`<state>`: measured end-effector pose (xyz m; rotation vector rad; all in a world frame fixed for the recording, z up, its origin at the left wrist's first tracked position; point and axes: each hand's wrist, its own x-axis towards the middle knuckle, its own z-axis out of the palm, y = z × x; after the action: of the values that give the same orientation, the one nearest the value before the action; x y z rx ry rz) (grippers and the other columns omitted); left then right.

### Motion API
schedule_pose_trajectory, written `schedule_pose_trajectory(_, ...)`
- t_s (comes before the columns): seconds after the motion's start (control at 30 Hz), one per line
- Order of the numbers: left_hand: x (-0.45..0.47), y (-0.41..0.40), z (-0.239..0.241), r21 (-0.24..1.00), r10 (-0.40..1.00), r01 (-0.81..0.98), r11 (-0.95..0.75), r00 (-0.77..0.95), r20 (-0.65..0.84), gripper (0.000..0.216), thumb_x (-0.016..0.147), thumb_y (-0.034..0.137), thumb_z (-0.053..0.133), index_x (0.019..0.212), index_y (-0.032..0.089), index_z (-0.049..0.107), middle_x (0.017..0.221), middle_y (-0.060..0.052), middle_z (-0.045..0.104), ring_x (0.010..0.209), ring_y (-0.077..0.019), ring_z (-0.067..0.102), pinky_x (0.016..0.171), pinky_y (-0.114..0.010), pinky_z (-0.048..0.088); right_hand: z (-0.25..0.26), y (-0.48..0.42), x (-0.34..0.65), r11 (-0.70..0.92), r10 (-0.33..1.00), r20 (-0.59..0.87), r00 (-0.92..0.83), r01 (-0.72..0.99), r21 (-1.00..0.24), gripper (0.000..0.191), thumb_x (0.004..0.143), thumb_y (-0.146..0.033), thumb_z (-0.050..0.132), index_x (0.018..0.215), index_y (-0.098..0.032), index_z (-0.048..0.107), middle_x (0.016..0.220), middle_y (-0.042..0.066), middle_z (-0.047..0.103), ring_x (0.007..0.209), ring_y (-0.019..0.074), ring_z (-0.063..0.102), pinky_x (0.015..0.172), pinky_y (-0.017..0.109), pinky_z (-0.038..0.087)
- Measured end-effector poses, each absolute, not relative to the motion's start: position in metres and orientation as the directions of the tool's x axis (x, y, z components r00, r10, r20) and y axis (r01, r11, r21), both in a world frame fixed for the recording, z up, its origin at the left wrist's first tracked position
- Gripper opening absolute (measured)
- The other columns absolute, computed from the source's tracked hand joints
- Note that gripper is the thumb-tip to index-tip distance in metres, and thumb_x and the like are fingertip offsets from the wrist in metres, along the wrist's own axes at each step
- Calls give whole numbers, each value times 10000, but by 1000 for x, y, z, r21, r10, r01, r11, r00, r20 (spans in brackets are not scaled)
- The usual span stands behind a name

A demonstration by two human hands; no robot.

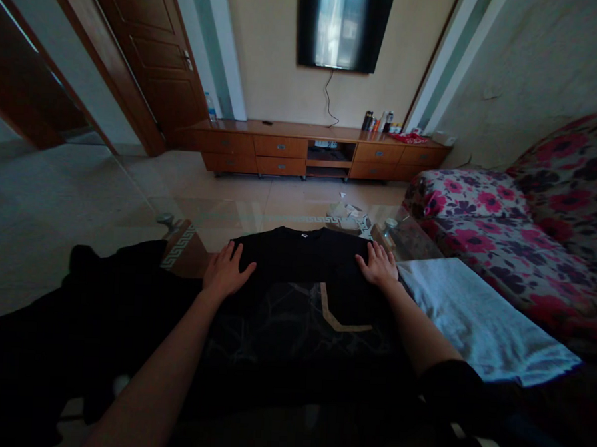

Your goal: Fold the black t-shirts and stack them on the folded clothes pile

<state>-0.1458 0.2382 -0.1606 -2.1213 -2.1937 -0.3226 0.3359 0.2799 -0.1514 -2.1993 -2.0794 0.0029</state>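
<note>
Fingers (237, 255) rest spread on the black shirt (297, 258).

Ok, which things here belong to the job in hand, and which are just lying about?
Job in hand: black shirt, under the left hand and right hand; glass table, beneath it.
Lying about or background: television, wooden cabinet, flowered sofa; apparently also pale cloth and dark fabric beside the shirt, neither under a hand.

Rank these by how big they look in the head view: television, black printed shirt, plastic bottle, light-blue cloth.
1. Black printed shirt (lower edge lost in shadow, yet clearly largest)
2. Light-blue cloth
3. Television
4. Plastic bottle
</note>
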Motion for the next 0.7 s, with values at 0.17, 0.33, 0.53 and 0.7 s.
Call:
schedule_pose_trajectory(0.17, -136, 235, -154, 138, 969, 990, 28, -60, 239, 786, 938, 617, 406, 1529, 99, 416, 1626, -205, 319, 1511, -340, 276, 1220, -506, 204, -148, 277, 333, -67, 997, 37, 71, 990, -121, 865, 973, -695, 223, 1615, -115, 225, 1686, 111, 167, 1557, 289, 119, 1252, 522, 16)
schedule_pose_trajectory(0.33, -126, 226, -101, 287, 884, 955, -69, -74, 461, 521, 990, 444, 370, 1379, 167, 579, 1443, -165, 558, 1367, -301, 482, 1185, -476, 299, -96, 273, 330, -43, 994, 74, 74, 936, -350, 756, 1015, -625, 145, 1618, -176, 224, 1685, 82, 188, 1554, 294, 146, 1242, 561, 114)
schedule_pose_trajectory(0.53, -116, 198, -33, 407, 879, 901, -148, -68, 472, 415, 949, 420, 460, 1251, 201, 643, 1228, -113, 684, 1154, -257, 623, 1031, -394, 465, -3, 230, 333, 236, 919, 393, -39, 852, -468, 623, 1033, -574, 254, 1474, -192, 473, 1499, 125, 511, 1399, 274, 449, 1176, 426, 332)
schedule_pose_trajectory(0.7, -115, 145, -16, 584, 988, 811, -43, -51, 143, 329, 873, 412, 511, 1044, 220, 715, 933, -62, 755, 836, -217, 703, 803, -333, 522, 13, 156, 353, 105, 992, 19, -124, 748, -655, 458, 983, -569, 455, 1094, -191, 690, 992, 91, 734, 904, 229, 680, 819, 317, 531)
